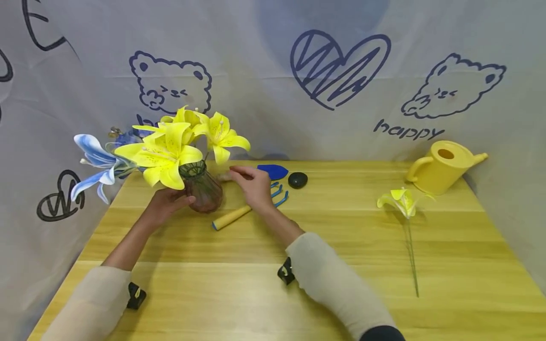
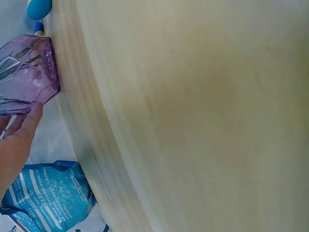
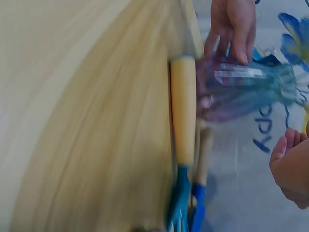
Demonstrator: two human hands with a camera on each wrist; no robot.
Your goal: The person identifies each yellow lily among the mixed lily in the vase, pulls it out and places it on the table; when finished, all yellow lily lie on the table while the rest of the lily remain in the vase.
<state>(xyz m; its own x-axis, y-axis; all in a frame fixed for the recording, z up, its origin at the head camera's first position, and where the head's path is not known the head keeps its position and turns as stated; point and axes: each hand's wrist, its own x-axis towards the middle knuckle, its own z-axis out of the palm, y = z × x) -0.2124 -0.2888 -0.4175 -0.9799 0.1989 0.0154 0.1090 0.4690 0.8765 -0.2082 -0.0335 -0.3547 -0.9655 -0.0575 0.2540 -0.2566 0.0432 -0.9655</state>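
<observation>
A purple-tinted glass vase (image 1: 207,195) with a greenish neck stands at the back left of the wooden table. Yellow lilies (image 1: 168,156) and blue-white lilies (image 1: 102,166) fan out from its mouth. My left hand (image 1: 166,204) grips the vase low on its left side, thumb across the front; the left wrist view shows fingers against the glass (image 2: 31,79). Just right of the vase is my right hand (image 1: 255,187), fingers loosely bent and nothing visible between them. It hovers over the garden tools, below the rightmost yellow bloom. In the right wrist view its fingers (image 3: 292,166) curl loosely.
Beneath my right arm lies a hand rake (image 1: 232,218); behind it is a blue trowel (image 1: 273,171). A black stone-like disc (image 1: 297,180) sits beside them. Farther right are a single yellow lily (image 1: 403,203) and a yellow watering can (image 1: 439,170). The left wrist view shows a blue packet (image 2: 53,198).
</observation>
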